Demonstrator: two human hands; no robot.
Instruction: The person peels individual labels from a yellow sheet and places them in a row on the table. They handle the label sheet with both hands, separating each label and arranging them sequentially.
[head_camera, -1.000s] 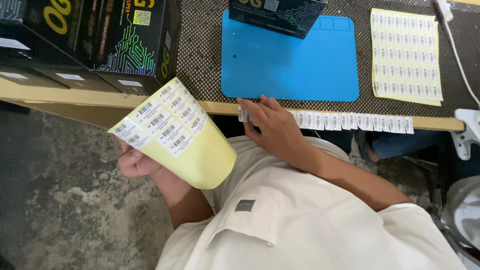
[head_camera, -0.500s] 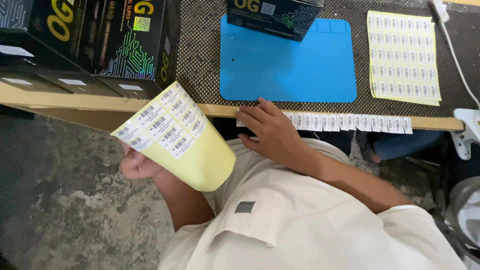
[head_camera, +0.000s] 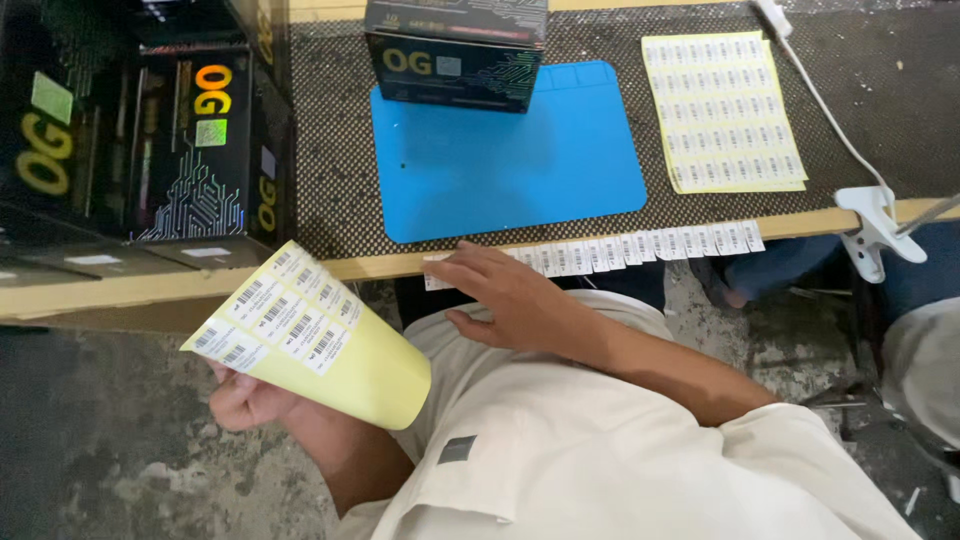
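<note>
The left hand (head_camera: 245, 400) pinches a curled yellow label sheet (head_camera: 320, 340); the right hand (head_camera: 505, 300), grip spread, touches the label strip (head_camera: 640, 247) along the tabletop (head_camera: 380, 265) edge.

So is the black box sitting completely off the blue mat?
No, the black box overlaps the far edge of the blue mat, resting partly on it.

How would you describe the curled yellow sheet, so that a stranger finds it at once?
Start at the blue mat on the table, then look below the table edge to the left. There the left hand holds the yellow label sheet, curled and mostly bare. The other yellow sheet lies flat and full on the table.
</note>
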